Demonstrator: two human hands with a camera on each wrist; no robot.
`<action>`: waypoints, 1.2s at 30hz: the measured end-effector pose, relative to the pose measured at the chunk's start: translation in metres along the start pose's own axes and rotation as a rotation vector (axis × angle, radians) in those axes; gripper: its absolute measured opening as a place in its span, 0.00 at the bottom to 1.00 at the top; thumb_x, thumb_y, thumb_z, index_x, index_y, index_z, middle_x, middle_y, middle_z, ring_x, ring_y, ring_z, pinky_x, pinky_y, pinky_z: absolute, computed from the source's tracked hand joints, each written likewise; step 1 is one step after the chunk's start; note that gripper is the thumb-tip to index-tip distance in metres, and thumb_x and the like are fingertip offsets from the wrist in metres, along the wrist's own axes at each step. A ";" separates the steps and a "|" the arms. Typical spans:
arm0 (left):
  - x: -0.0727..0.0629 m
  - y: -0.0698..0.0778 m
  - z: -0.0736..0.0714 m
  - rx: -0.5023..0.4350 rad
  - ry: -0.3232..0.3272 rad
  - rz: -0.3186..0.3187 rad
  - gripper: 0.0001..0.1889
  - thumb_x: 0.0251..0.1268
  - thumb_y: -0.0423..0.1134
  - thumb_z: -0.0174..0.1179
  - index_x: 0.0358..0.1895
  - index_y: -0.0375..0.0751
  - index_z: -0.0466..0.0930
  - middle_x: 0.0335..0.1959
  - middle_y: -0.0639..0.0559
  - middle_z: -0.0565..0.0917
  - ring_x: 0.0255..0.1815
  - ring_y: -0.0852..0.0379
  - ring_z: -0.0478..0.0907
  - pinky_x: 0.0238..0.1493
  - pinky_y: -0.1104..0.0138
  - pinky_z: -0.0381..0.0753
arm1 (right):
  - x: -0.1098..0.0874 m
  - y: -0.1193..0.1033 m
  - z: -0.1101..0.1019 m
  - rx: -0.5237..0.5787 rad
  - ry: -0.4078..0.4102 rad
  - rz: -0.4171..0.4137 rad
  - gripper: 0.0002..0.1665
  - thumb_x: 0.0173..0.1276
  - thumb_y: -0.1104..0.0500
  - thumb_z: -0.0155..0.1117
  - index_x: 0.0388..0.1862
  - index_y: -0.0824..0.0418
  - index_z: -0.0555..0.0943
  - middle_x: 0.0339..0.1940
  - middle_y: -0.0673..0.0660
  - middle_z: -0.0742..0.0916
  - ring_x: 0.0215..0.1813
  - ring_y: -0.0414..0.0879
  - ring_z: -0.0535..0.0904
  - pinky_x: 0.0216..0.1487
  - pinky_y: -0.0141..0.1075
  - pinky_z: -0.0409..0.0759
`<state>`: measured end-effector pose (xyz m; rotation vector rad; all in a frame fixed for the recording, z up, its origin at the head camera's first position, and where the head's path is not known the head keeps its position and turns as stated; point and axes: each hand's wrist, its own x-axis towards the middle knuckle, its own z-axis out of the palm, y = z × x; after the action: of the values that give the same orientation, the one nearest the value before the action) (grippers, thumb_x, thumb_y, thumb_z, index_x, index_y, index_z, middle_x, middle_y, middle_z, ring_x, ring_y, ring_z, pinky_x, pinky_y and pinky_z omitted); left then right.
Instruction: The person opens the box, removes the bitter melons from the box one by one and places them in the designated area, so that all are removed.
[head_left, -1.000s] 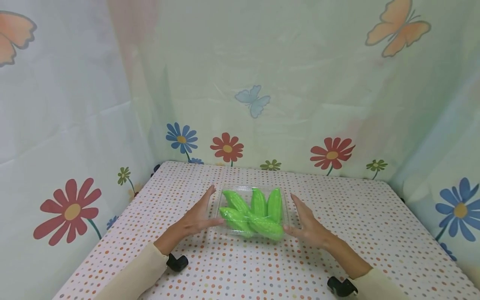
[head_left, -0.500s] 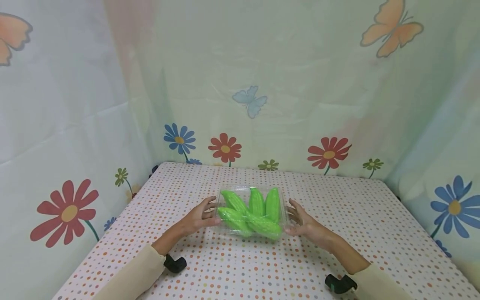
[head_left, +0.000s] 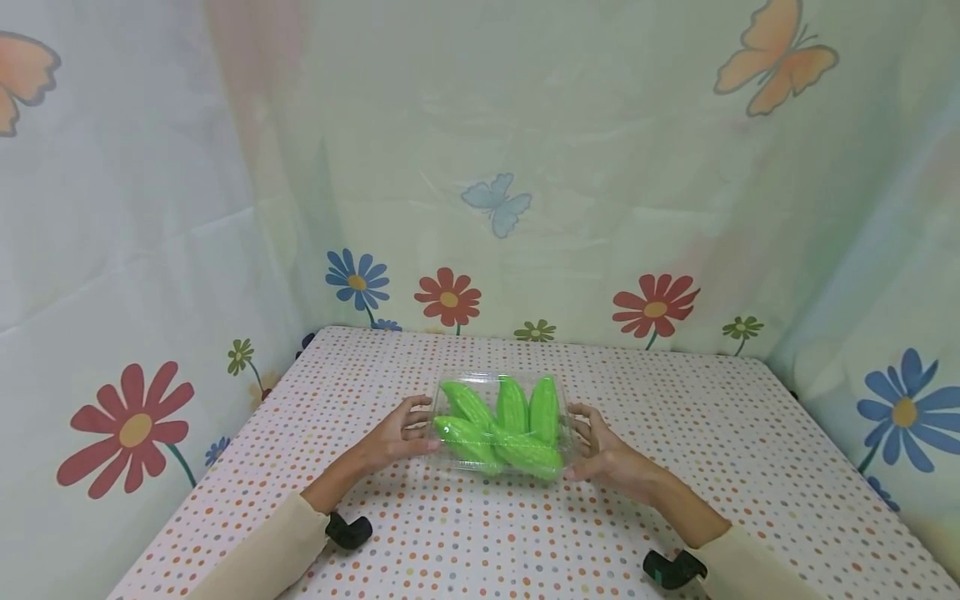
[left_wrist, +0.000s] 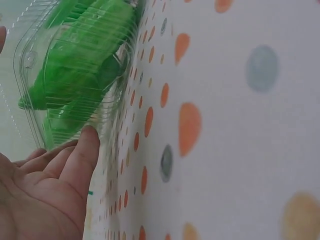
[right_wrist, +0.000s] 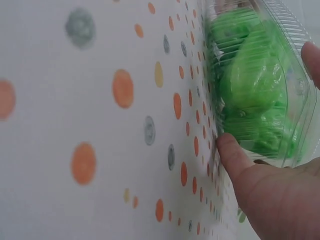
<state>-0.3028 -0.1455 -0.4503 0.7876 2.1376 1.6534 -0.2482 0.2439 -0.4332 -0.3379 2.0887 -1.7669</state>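
Note:
A clear plastic clamshell box (head_left: 491,379) sits on the dotted table, with several bright green ridged vegetables (head_left: 528,450), shaped like bitter melons, inside. My left hand (head_left: 393,433) is at the box's left side, thumb over the front edge and fingers spread along the side. Its fingertips (left_wrist: 90,134) reach the ribbed wall low down. On the other side, my right hand (head_left: 611,458) has its thumb at the front right corner and its loosely bent fingers beside the wall. In the right wrist view, a fingertip (right_wrist: 226,140) is right at the box's lower edge, close to the table.
The table is covered with a white cloth (head_left: 480,542) printed with coloured dots. Pale curtains (head_left: 585,167) with flowers and butterflies enclose it at the back and both sides. Black wrist-worn devices (head_left: 348,530) sit at the sleeve cuffs.
Both hands have drawn inward to the box's sides, their fingers bending from a wide spread. The box stays in place, and the whole view shifts slightly.

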 end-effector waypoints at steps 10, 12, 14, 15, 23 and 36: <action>0.000 0.000 0.002 -0.039 0.007 0.005 0.44 0.67 0.45 0.67 0.76 0.28 0.51 0.75 0.22 0.58 0.74 0.29 0.63 0.67 0.48 0.75 | 0.001 0.005 0.003 0.042 0.022 -0.007 0.63 0.59 0.66 0.73 0.79 0.57 0.38 0.84 0.66 0.36 0.81 0.73 0.30 0.76 0.68 0.48; -0.001 0.000 0.003 -0.045 0.022 0.006 0.44 0.67 0.45 0.67 0.75 0.27 0.52 0.75 0.22 0.59 0.74 0.28 0.63 0.67 0.48 0.75 | 0.001 0.006 0.004 0.039 0.046 -0.011 0.61 0.60 0.65 0.73 0.79 0.58 0.41 0.84 0.67 0.39 0.81 0.73 0.33 0.77 0.66 0.49; -0.001 0.000 0.005 -0.060 0.047 0.006 0.44 0.66 0.45 0.69 0.74 0.25 0.54 0.74 0.22 0.60 0.74 0.28 0.62 0.68 0.49 0.74 | 0.001 0.007 0.005 0.042 0.072 -0.020 0.60 0.60 0.65 0.73 0.80 0.59 0.43 0.84 0.68 0.41 0.81 0.74 0.36 0.77 0.64 0.51; -0.002 0.000 0.005 -0.068 0.061 0.006 0.43 0.66 0.45 0.69 0.73 0.25 0.55 0.74 0.22 0.62 0.75 0.28 0.62 0.68 0.50 0.74 | 0.001 0.007 0.005 0.046 0.081 -0.027 0.60 0.60 0.65 0.73 0.80 0.60 0.43 0.84 0.68 0.42 0.81 0.74 0.38 0.77 0.63 0.54; -0.005 0.001 0.013 -0.142 0.205 -0.008 0.36 0.60 0.41 0.74 0.63 0.19 0.69 0.57 0.28 0.82 0.56 0.46 0.84 0.52 0.68 0.85 | -0.004 0.006 0.011 0.150 0.162 -0.060 0.58 0.59 0.69 0.71 0.80 0.71 0.45 0.81 0.76 0.51 0.76 0.69 0.62 0.61 0.41 0.81; -0.015 0.003 0.037 -0.142 0.370 -0.044 0.17 0.63 0.35 0.71 0.46 0.23 0.79 0.37 0.42 0.89 0.35 0.63 0.82 0.35 0.74 0.81 | -0.010 0.009 0.019 0.139 0.305 -0.033 0.44 0.61 0.70 0.71 0.71 0.82 0.59 0.63 0.79 0.77 0.58 0.57 0.84 0.52 0.33 0.85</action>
<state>-0.2698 -0.1251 -0.4587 0.4132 2.2169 2.0295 -0.2303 0.2326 -0.4435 -0.0661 2.1514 -2.0810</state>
